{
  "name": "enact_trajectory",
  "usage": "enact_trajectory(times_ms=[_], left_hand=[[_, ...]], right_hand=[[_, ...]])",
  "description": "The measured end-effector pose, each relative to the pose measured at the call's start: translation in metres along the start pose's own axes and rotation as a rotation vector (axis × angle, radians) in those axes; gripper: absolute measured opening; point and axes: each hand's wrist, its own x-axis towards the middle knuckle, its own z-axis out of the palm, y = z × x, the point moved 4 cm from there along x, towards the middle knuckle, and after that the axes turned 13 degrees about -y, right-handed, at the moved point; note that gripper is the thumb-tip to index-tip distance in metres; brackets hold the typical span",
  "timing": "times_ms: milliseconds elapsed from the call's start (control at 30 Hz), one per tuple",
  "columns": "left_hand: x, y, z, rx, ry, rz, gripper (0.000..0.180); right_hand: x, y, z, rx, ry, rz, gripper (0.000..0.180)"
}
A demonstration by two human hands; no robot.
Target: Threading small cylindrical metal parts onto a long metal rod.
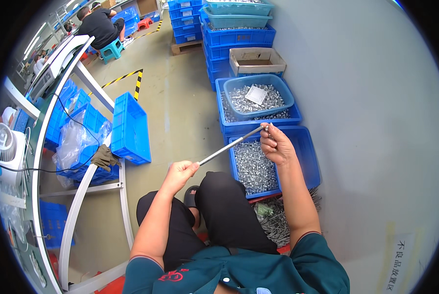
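Slim grey metal rod (229,146) slants from near left to far right. Left hand (179,175) pinches its near end; right hand (277,144), curled, grips its far end. Below right hand: rectangular blue plastic bin (307,156), small silvery metal pieces (252,169) inside. Nearer: heaped thin metal rods (280,226).

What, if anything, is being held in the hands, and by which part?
A grey rod: the left hand grips its near end, the right hand its far end. Whether the right hand holds more is unclear.
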Motion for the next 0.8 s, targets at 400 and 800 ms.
enact_trajectory(times_ms=[400,800], left_hand=[[-0.002,0.005,0.001,0.032,0.003,0.018,0.037],[-0.001,0.006,0.003,-0.006,0.031,0.016,0.036]], right_hand=[[0.002,0.001,0.004,-0.006,-0.012,-0.021,0.020],[0.008,-0.003,0.028,-0.425,0.194,-0.124,0.017]])
